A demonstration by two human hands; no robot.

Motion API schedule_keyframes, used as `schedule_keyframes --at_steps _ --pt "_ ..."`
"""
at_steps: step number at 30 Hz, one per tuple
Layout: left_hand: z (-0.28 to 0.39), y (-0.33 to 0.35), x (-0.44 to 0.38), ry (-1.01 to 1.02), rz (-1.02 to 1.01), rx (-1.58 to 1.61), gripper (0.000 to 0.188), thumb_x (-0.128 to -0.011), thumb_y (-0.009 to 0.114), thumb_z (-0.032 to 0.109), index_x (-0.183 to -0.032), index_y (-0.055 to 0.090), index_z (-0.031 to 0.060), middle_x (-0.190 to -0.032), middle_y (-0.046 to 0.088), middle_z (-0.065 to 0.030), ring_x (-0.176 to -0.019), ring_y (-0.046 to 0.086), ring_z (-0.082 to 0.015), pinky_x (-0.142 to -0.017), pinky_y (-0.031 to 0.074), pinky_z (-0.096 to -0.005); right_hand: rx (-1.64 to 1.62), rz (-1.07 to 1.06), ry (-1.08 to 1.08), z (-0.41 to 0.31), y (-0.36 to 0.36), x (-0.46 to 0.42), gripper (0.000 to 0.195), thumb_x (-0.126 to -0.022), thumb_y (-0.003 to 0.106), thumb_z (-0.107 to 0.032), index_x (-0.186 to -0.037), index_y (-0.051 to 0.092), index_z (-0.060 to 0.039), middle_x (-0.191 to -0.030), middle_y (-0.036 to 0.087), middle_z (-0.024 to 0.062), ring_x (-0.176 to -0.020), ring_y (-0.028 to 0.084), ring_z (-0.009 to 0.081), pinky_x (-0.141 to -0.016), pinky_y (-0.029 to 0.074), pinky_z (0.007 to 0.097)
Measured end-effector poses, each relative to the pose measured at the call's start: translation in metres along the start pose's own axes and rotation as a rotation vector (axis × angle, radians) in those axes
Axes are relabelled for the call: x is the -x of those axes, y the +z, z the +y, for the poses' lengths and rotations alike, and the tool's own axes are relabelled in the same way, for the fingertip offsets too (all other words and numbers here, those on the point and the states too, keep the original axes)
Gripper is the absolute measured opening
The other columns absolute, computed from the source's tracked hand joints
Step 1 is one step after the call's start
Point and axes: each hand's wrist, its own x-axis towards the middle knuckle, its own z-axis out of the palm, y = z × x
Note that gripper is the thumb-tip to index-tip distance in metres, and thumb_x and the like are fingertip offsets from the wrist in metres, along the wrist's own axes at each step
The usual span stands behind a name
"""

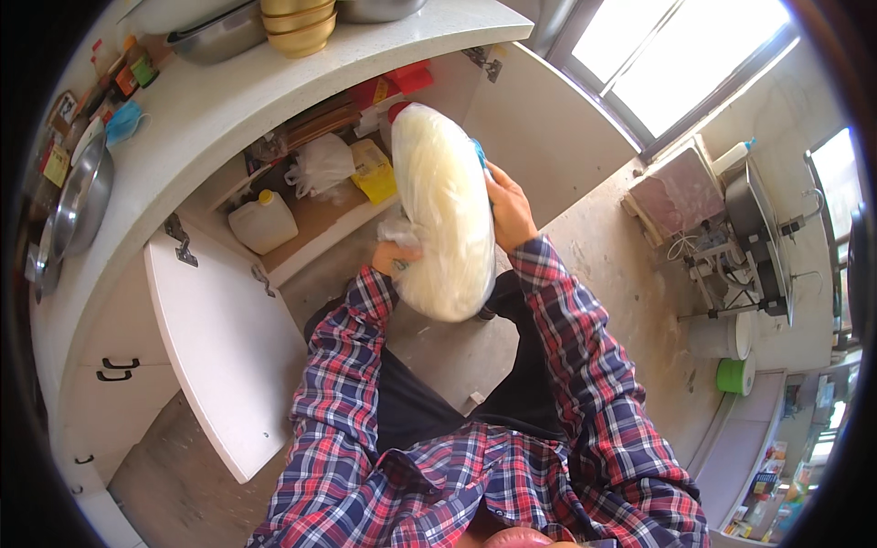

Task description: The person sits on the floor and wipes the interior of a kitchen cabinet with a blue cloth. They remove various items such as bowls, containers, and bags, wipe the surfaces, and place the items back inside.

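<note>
A long, pale bundle wrapped in clear plastic (442,212) is held up in front of the open base cabinet, its far end near a red cap-like thing (398,111). My left hand (394,257) grips its near left side, where the plastic bunches up. Along its right side lies my right hand (508,205), with something blue under the fingertips; part of that hand is behind the bundle. Inside the cabinet (322,236) stand a white plastic jug with a yellow cap (264,220), a white plastic bag (322,164) and a yellow-and-clear packet (373,170).
Both cabinet doors are swung out, the left door (226,349) beside my left arm and the right door (548,123) beyond my right hand. Above runs a countertop (226,116) with gold bowls (299,27) and steel basins (83,195). A sink unit (750,233) stands at the right.
</note>
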Motion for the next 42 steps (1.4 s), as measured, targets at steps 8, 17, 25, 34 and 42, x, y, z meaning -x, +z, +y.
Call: schedule_keyframes --at_steps 8,17,25,34,42 --pt "-0.025 -0.013 -0.038 0.335 0.212 -0.097 0.054 -0.09 0.063 0.01 -0.139 0.041 0.0051 -0.136 0.052 -0.0121 -0.118 0.055 -0.0219 -0.098 0.048 -0.0374 0.018 0.076 -0.122 0.048 0.018 0.019 0.039 -0.098 0.055 -0.015 -0.133 0.054 0.0007 -0.115 0.065 0.0071 -0.099 0.062 0.0142 -0.085 0.05 0.0272" --pt "-0.008 0.055 -0.018 0.169 0.131 0.143 0.068 -0.096 0.053 0.048 -0.147 0.032 0.0073 -0.144 0.044 -0.0114 -0.13 0.045 -0.0271 -0.11 0.037 -0.0431 0.723 0.311 -0.196 0.073 0.009 0.019 0.034 -0.096 0.054 -0.017 -0.126 0.06 -0.0008 -0.109 0.067 0.0218 -0.102 0.065 0.0246 -0.089 0.047 0.0326" --pt "0.0 0.041 -0.028 0.057 0.407 0.321 0.049 -0.091 0.059 0.033 -0.128 0.054 0.0024 -0.119 0.063 -0.0118 -0.109 0.061 -0.0259 -0.098 0.047 -0.0389 1.061 0.286 -0.327 0.09 -0.035 0.057 0.03 -0.096 0.053 -0.015 -0.121 0.062 -0.0022 -0.1 0.068 0.0211 -0.092 0.066 0.026 -0.083 0.048 0.0342" --pt "-0.002 0.017 -0.022 0.064 0.53 0.222 0.042 -0.091 0.058 0.034 -0.118 0.06 0.0024 -0.109 0.067 -0.0108 -0.098 0.065 -0.0242 -0.09 0.051 -0.036 0.338 0.648 0.292 0.179 -0.065 0.098 0.031 -0.094 0.054 -0.017 -0.117 0.064 0.0011 -0.095 0.069 0.0062 -0.084 0.062 0.0216 -0.077 0.047 0.0335" --pt "-0.042 0.042 -0.008 0.137 0.319 -0.259 0.046 -0.094 0.063 0.027 -0.13 0.05 0.0017 -0.116 0.061 -0.0085 -0.104 0.06 -0.0189 -0.091 0.049 -0.0325 -0.067 0.896 0.392 0.216 -0.081 0.097 0.036 -0.099 0.051 -0.016 -0.13 0.056 0.0002 -0.118 0.065 0.0135 -0.101 0.063 0.0249 -0.088 0.049 0.0359"
